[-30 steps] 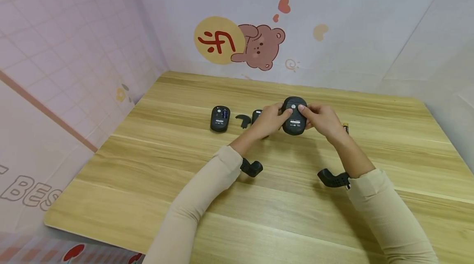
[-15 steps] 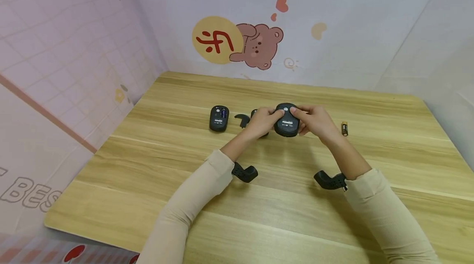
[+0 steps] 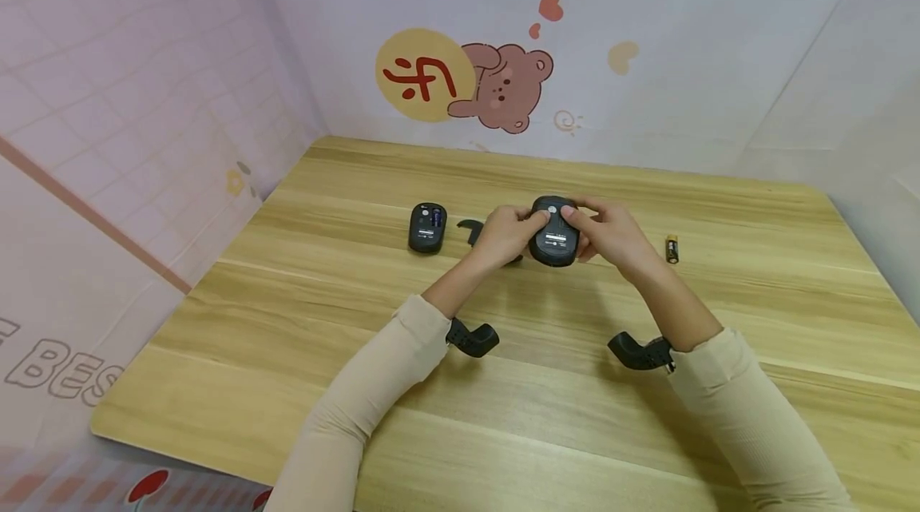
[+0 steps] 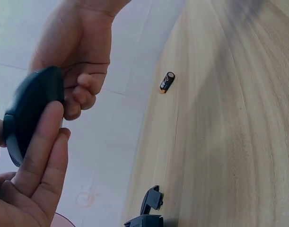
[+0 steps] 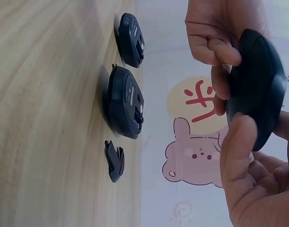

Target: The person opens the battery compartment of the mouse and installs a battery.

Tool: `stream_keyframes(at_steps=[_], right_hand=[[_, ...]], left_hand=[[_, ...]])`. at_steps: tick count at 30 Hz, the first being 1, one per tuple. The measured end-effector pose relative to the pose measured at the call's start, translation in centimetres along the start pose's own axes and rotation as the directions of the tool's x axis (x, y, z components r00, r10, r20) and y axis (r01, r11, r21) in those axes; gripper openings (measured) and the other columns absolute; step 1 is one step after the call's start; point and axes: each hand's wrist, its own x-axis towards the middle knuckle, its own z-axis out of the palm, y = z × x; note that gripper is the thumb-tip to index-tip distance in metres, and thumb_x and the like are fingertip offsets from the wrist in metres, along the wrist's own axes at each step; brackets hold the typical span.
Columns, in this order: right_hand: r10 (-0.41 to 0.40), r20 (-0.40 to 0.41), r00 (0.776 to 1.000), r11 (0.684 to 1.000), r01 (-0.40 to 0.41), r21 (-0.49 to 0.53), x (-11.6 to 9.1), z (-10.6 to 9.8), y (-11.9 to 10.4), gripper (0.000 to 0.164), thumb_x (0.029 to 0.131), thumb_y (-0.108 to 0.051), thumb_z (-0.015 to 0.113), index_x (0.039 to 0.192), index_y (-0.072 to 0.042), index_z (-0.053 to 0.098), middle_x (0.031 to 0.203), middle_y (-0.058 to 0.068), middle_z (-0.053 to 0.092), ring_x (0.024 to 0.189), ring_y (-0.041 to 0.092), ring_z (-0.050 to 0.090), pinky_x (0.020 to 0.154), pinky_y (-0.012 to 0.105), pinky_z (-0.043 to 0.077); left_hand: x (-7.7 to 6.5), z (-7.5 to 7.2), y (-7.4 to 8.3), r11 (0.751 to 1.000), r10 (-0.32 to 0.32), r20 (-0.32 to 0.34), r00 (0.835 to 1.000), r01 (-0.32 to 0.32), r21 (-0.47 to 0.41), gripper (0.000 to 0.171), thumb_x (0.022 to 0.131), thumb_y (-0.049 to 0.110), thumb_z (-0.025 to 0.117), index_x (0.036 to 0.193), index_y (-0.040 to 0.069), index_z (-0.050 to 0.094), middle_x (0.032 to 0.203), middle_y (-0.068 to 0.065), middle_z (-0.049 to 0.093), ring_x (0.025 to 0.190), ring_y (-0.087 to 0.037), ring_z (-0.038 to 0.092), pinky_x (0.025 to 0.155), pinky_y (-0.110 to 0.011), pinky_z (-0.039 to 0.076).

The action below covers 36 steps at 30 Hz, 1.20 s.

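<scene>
A black computer mouse (image 3: pixel 554 242) is held above the table, its labelled underside turned toward the head camera. My left hand (image 3: pixel 505 234) grips its left side, and my right hand (image 3: pixel 611 234) its right side. Both thumbs press on the underside near a round pale spot; fingers curl beneath. From the right wrist view, the held mouse (image 5: pixel 258 87) appears edge-on between the two hands. Another mouse (image 3: pixel 427 227) lies underside up on the left, its battery bay uncovered with a battery visible. A third mouse (image 5: pixel 125 101) is mostly hidden behind my left hand in the head view.
A loose dark battery cover (image 3: pixel 470 229) lies between the two resting mice. One AA battery (image 3: pixel 672 249) with an orange-gold end lies to the right. Black camera mounts (image 3: pixel 474 339) are worn on both wrists. The wooden table (image 3: pixel 546 416) meets printed wall cloth at the back.
Both hands have carried the mouse slightly left and toward me, mostly in the first half second. The battery, earlier partly behind my right wrist, now shows whole. Both hands keep their grip.
</scene>
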Motion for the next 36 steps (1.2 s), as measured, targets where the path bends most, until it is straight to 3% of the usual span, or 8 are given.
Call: stream_keyframes(at_steps=[5,8,18,23,30,36], right_hand=[[-0.036,0.069,0.997,0.996,0.031,0.079,-0.24,-0.02,-0.10,0.052,0.103,-0.024,0.040,0.147,0.000,0.028,0.125,0.029,0.050,0.067,0.011,0.063,0.065,0.029,0.056],[-0.048,0.106,0.993,0.991,0.034,0.130,-0.33,-0.06,-0.26,0.050,0.103,-0.019,0.037,0.148,0.001,0.024,0.132,0.029,0.043,0.073,0.009,0.063,0.069,0.028,0.056],[-0.006,0.155,0.988,0.989,-0.017,0.145,-0.26,-0.28,-0.31,0.054,0.101,-0.012,0.043,0.149,0.000,0.021,0.130,0.030,0.042,0.084,0.014,0.061,0.074,0.029,0.054],[-0.017,0.148,0.989,0.992,-0.001,0.123,-0.28,-0.41,-0.29,0.054,0.100,-0.014,0.046,0.148,-0.001,0.024,0.128,0.029,0.045,0.088,0.014,0.060,0.075,0.029,0.054],[-0.042,0.136,0.990,0.995,0.029,0.093,-0.40,-0.50,-0.44,0.052,0.100,-0.013,0.046,0.147,-0.001,0.027,0.125,0.028,0.048,0.087,0.013,0.060,0.075,0.028,0.054],[-0.060,0.121,0.991,0.994,0.048,0.099,-0.37,-0.49,-0.37,0.049,0.100,-0.012,0.046,0.146,0.000,0.031,0.123,0.027,0.050,0.086,0.012,0.061,0.073,0.028,0.055]], left_hand=[[-0.24,-0.01,0.14,1.000,-0.002,-0.013,1.000,0.002,-0.008,0.034,0.097,0.026,0.052,0.114,-0.001,0.064,0.081,-0.010,0.067,0.061,-0.018,0.063,0.055,-0.029,0.052],[-0.26,-0.03,0.10,1.000,-0.004,-0.017,1.000,0.004,-0.009,0.034,0.097,0.026,0.053,0.116,0.000,0.064,0.081,-0.010,0.068,0.060,-0.018,0.064,0.054,-0.026,0.051],[0.01,-0.10,-0.05,0.999,0.010,0.001,1.000,-0.010,0.038,0.036,0.097,0.026,0.052,0.120,-0.001,0.061,0.083,-0.011,0.068,0.062,-0.018,0.064,0.054,-0.025,0.050],[0.04,-0.09,-0.12,0.998,0.030,-0.008,1.000,-0.029,0.056,0.034,0.097,0.026,0.053,0.116,0.000,0.064,0.081,-0.010,0.068,0.061,-0.017,0.063,0.059,-0.034,0.053],[0.09,-0.04,0.00,0.995,0.040,-0.013,0.999,-0.039,0.088,0.033,0.097,0.027,0.053,0.112,0.002,0.066,0.078,-0.009,0.067,0.060,-0.016,0.061,0.053,-0.024,0.047],[0.12,-0.02,0.09,0.997,0.031,-0.007,0.999,-0.031,0.068,0.033,0.097,0.028,0.053,0.112,0.002,0.066,0.080,-0.008,0.068,0.062,-0.017,0.063,0.062,-0.037,0.053]])
